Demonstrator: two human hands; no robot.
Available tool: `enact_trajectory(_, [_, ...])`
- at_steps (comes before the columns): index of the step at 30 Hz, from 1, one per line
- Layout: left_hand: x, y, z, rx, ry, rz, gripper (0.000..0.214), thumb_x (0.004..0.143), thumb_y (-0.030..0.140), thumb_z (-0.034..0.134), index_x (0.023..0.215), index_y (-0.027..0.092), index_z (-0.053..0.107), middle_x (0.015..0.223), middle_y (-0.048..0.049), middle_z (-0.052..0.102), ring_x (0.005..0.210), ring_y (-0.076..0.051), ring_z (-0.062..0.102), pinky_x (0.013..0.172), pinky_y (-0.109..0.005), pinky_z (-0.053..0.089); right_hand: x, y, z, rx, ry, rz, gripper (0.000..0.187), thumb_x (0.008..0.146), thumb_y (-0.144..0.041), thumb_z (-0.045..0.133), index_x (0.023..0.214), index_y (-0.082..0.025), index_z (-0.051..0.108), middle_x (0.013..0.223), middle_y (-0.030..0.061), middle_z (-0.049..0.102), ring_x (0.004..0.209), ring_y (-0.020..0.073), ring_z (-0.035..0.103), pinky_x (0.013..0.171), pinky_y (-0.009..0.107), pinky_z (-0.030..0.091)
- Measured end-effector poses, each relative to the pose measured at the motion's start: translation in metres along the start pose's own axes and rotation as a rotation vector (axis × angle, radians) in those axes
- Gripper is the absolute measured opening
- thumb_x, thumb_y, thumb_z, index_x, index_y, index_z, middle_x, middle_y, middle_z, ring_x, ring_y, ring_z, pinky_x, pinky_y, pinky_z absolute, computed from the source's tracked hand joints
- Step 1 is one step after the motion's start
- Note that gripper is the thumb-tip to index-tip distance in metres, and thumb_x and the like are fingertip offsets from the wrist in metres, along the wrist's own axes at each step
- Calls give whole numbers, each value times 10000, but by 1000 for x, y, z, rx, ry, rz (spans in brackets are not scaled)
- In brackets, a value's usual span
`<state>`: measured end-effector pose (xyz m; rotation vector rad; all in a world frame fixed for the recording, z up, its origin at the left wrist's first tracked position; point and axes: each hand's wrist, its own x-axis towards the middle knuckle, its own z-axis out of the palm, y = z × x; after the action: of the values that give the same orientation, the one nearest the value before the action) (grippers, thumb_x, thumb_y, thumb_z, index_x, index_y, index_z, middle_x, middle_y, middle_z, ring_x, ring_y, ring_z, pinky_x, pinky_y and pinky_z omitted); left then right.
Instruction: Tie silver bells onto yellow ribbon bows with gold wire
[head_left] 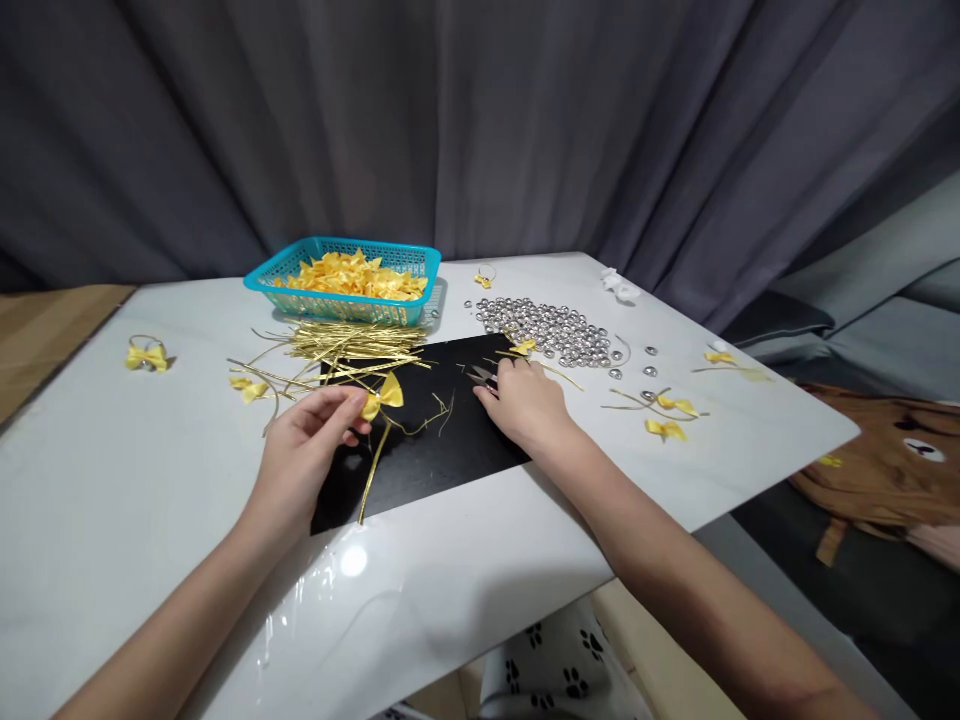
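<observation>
My left hand (324,420) pinches a yellow ribbon bow (383,397) above the black mat (420,440). A gold twist tie (373,470) hangs down from the bow, its lower end near the mat's front edge. My right hand (529,400) rests at the mat's right side, fingers curled over a small pair of scissors (481,376). The blades point left and stand apart; the handles are hidden under the hand. Thin gold offcuts (439,412) lie on the mat between both hands. Another yellow bow (523,348) is just beyond my right hand.
A teal basket (341,296) full of yellow bows stands at the back, with a pile of gold ties (352,342) before it. Silver domed beads (555,328) are heaped right of centre. Loose bows, one a finished-looking loop (146,356), lie at both sides of the white table (187,470).
</observation>
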<state>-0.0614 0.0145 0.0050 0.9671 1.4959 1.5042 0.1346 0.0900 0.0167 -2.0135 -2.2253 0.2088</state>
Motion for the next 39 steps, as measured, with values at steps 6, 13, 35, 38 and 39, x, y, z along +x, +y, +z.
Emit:
enact_trajectory(6, [0,-3,2,-19,12,-30,334,583,438,790,748,170,677,663,6,623,592,-115,548,541,-216,436,-11,-21,5,561,-132,-562,468,799,-329,657,1201,-140,511,1212,121,587,1107,213,540,914,325,445])
enact_trajectory(13, [4,-7,-2,32,108,15,313,608,433,770,770,177,690,686,4,632,605,-118,539,554,-222,438,-13,-29,13,849,-509,-541,141,852,-245,551,764,-149,605,593,-25,541,549,78,477,555,208,363])
enact_trajectory(35, [-4,-2,1,287,104,211,222,730,432,666,767,214,659,692,16,642,606,-135,551,580,-245,452,-6,-4,0,502,-122,-522,368,725,-253,691,1071,-151,619,1101,85,583,767,128,525,659,261,390])
enact_trajectory(38, [-8,1,3,289,88,236,219,735,427,658,767,211,652,715,9,654,607,-137,555,574,-246,453,-10,-26,4,669,-140,-676,379,733,-285,698,1066,-127,610,1029,65,598,780,125,510,658,246,387])
enact_trajectory(39, [-9,2,3,288,82,246,219,735,425,658,765,208,651,714,8,655,602,-136,554,572,-247,452,-10,-33,6,725,-174,-679,341,737,-299,697,1020,-125,624,951,44,605,734,113,493,627,235,372])
